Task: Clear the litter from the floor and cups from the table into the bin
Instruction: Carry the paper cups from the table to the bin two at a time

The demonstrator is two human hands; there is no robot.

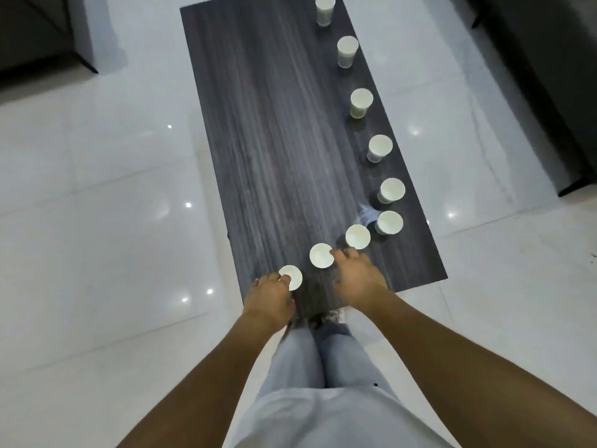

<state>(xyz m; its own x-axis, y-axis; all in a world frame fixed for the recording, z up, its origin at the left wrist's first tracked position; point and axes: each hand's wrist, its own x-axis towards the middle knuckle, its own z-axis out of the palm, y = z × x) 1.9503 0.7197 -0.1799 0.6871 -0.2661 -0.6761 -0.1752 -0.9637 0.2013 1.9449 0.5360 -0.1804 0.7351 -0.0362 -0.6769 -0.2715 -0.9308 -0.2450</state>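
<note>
Left hand (269, 299) pinches the nearest white paper cup (291, 277) on the dark wood-grain table (274, 124); right hand (357, 279), fingers curled, touches the next white cup (320, 255).

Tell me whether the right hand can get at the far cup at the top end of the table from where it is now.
Probably not without a step forward. The right hand sits at the near end of the table, touching the second cup, while the far cup stands at the opposite end. Nothing blocks the way; it just looks beyond reach.

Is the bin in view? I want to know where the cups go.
No, only the table, white cups, tiled floor and dark furniture show; no bin appears.
</note>
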